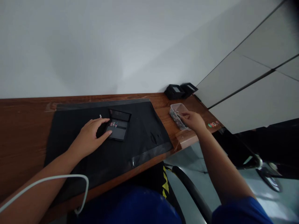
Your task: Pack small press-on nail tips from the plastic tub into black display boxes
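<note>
A small black hinged case [119, 133] lies on the dark mat with its lid raised. Several small reddish and pale pieces [113, 124] sit in a row in its slot, toward the left. My left hand [90, 137] holds the case at its left side, thumb low and index finger near the hinge. To the right is a clear plastic tub [175, 108] full of small loose items, too small to name. My right hand [193, 120] reaches over its right side with fingers pinched together; what they hold, if anything, I cannot make out.
A black mat [140, 133] covers much of the brown wooden table [25, 121]. Two black boxes [175, 91] stand by the wall at the back right. Coloured round stickers [212, 124] mark the table's right end. A white cable [63, 176] crosses over my left forearm.
</note>
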A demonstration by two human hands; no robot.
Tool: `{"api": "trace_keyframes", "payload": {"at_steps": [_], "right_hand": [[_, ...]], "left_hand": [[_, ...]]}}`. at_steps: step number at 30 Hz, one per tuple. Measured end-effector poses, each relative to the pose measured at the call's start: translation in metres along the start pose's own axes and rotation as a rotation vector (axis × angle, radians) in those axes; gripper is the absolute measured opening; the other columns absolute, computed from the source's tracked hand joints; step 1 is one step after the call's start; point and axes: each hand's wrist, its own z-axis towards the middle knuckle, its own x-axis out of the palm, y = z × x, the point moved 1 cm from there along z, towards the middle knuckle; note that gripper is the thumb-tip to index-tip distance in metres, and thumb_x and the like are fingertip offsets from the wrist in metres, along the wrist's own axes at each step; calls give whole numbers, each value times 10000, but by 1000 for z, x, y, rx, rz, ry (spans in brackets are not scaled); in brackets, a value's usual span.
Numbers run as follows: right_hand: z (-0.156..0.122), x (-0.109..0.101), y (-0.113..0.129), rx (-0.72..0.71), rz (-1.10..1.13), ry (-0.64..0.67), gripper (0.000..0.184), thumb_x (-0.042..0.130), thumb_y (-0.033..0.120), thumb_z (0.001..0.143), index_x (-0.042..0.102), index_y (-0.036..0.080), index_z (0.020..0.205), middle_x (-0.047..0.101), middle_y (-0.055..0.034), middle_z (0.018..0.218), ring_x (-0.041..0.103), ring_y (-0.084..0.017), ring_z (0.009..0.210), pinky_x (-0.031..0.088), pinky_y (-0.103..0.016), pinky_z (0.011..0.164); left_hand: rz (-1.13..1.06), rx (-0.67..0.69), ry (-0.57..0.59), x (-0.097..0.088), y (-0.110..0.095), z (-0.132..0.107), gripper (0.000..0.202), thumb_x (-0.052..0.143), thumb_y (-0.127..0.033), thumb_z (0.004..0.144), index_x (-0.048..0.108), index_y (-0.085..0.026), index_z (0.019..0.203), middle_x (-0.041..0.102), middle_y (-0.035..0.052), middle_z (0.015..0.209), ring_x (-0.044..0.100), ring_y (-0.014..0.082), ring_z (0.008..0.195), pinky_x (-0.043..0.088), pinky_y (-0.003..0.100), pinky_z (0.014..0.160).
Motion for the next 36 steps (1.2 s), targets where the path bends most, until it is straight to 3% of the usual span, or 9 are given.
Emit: {"api": "trace_keyframes", "payload": {"at_steps": [3, 6, 10, 18, 23, 26, 29, 33, 36], "right_hand": [[3, 11, 6, 25, -22, 54, 392, 797, 455, 897, 898, 229, 1201, 869, -158, 1138, 816, -336, 1060, 578, -357, 818], [4, 15, 9, 67, -49, 50, 346, 792, 396, 891, 907, 246, 1181, 871, -159, 1136, 825, -332, 1042, 586, -355, 800], [2, 9, 6, 114, -69, 5, 296, 726, 299, 899, 920, 243, 1115, 875, -155, 1083, 828, -331, 1033, 593, -372, 807], [-4, -5, 0, 140, 2, -67, 278, 707, 373, 915, 891, 222, 1060, 864, -126, 1007, 803, -308, 958, 540, -368, 750], [-12, -13, 5, 98, 199, -232, 240, 714, 361, 887, 843, 185, 987, 809, -100, 863, 740, -254, 809, 503, -344, 709], [-29, -18, 29, -29, 415, -336, 215, 716, 388, 877, 803, 193, 899, 762, -65, 776, 672, -199, 683, 503, -316, 658], [-58, -14, 68, -255, 577, -371, 229, 706, 427, 914, 791, 217, 884, 752, -43, 758, 633, -176, 632, 496, -303, 615], [-103, 8, 131, -598, 680, -296, 126, 710, 315, 952, 788, 240, 886, 793, -19, 803, 687, -169, 694, 523, -301, 686], [-124, 34, 174, -727, 729, -163, 105, 694, 252, 953, 775, 245, 886, 815, -3, 827, 717, -163, 731, 531, -282, 703]], "left_hand": [[-1, -11, -4, 0, 0, -1, 632, 613, -672, 979, 676, -247, 1442, 750, 134, 1444, 655, 399, 1387, 470, 632, 1245], [-4, -15, -4, 0, -1, -1, 636, 613, -670, 982, 670, -239, 1445, 745, 138, 1454, 655, 390, 1396, 456, 623, 1266], [3, -12, -4, 0, -2, -1, 657, 599, -690, 980, 673, -227, 1439, 748, 146, 1436, 664, 400, 1378, 484, 628, 1241], [16, -11, 0, 1, 1, -1, 663, 598, -705, 986, 671, -242, 1454, 744, 137, 1473, 650, 405, 1416, 411, 655, 1305], [22, -6, 6, 1, 0, -2, 666, 588, -714, 994, 667, -249, 1465, 732, 138, 1500, 646, 405, 1432, 388, 674, 1323], [29, -10, 8, 0, -1, -2, 665, 594, -709, 988, 668, -250, 1463, 737, 135, 1493, 649, 401, 1434, 377, 669, 1335], [37, -23, 15, 0, -1, -2, 662, 595, -704, 988, 673, -252, 1465, 726, 131, 1518, 632, 400, 1462, 340, 664, 1360], [27, -18, 10, 1, 0, -3, 673, 596, -711, 992, 668, -249, 1477, 725, 134, 1520, 626, 398, 1469, 340, 660, 1363], [22, -11, 6, 2, 1, -3, 677, 615, -720, 982, 667, -257, 1474, 729, 131, 1512, 632, 405, 1457, 349, 667, 1353]]}}
